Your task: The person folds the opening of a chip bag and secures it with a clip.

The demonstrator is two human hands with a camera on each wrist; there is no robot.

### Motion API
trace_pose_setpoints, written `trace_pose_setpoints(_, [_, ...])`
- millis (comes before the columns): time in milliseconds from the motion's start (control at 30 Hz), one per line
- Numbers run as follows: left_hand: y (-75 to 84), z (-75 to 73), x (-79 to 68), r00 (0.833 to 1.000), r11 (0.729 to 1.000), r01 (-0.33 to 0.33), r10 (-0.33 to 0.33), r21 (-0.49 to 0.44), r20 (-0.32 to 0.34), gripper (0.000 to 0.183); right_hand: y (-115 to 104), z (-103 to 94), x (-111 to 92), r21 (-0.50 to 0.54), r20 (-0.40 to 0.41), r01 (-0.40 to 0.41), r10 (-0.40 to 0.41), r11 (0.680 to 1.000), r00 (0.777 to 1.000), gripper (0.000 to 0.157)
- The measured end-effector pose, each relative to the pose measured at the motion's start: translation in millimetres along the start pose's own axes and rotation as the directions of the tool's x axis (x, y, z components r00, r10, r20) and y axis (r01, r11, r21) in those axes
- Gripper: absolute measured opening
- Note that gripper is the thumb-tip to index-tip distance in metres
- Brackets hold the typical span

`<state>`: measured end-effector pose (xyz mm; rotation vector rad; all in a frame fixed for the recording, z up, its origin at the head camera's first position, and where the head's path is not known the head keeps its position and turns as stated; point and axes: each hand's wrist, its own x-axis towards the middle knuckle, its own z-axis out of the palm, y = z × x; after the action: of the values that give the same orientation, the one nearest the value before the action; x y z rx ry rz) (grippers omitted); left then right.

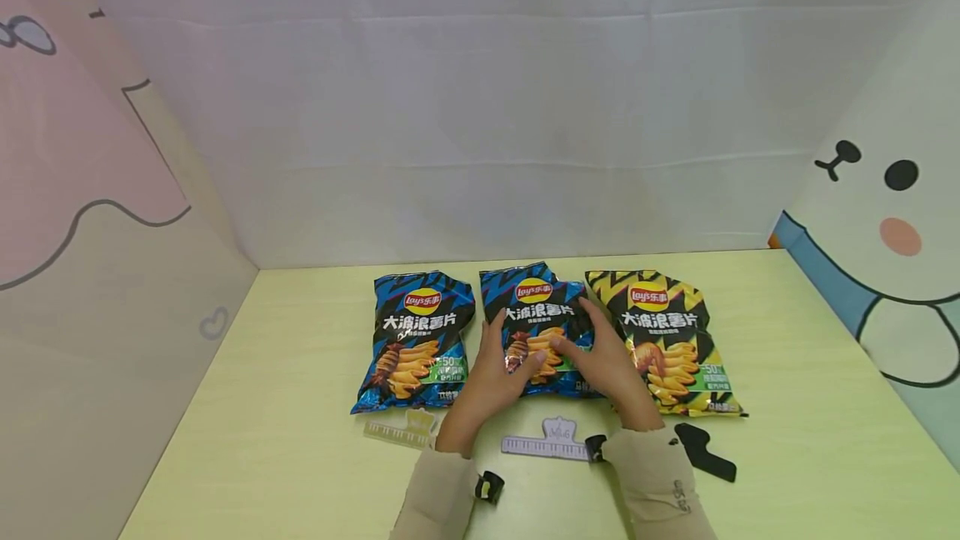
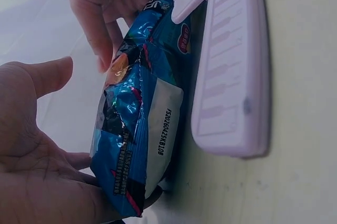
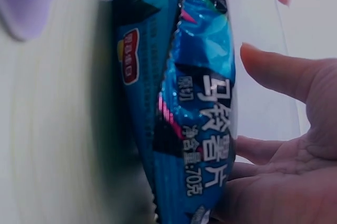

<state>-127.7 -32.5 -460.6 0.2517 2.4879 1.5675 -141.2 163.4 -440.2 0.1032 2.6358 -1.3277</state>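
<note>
A blue-and-black bag of potato chips [image 1: 536, 319] lies between the two hands, in the middle of a row of three bags. My left hand [image 1: 492, 382] rests at its left side; in the left wrist view the raised thumb [image 2: 52, 77] stands apart from the bag's front. At the bag's right side lies my right hand [image 1: 603, 361]. Its thumb [image 3: 274, 71] is also off the bag in the right wrist view, with the fingers reaching along the side, partly hidden. A lilac piano-keyboard clip [image 1: 543, 444] lies just in front of the bag.
Another blue chip bag [image 1: 416, 340] lies left, a yellow-and-black one [image 1: 667, 344] right. A yellowish keyboard clip [image 1: 401, 430] is partly behind the left forearm. Right of the right sleeve lies a black clip-like piece [image 1: 705, 452]. A white cloth wall [image 1: 495, 107] closes the table's back.
</note>
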Motion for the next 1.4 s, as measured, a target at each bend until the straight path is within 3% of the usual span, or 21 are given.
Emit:
trace_pose_setpoints(900, [6.7,-0.2,-1.8,0.999,0.999,0.0,-0.002,-0.049,-0.032,0.092,-3,0.5,-1,0.096,-0.051,0.022,-0.017,0.995,0.999,0.086])
trace_pose_setpoints(1400, [11.8,0.9,-4.3,0.998,0.999,0.002,-0.004,-0.045,-0.058,0.089,-4,0.9,-2,0.08,-0.082,0.062,-0.055,0.995,0.995,0.082])
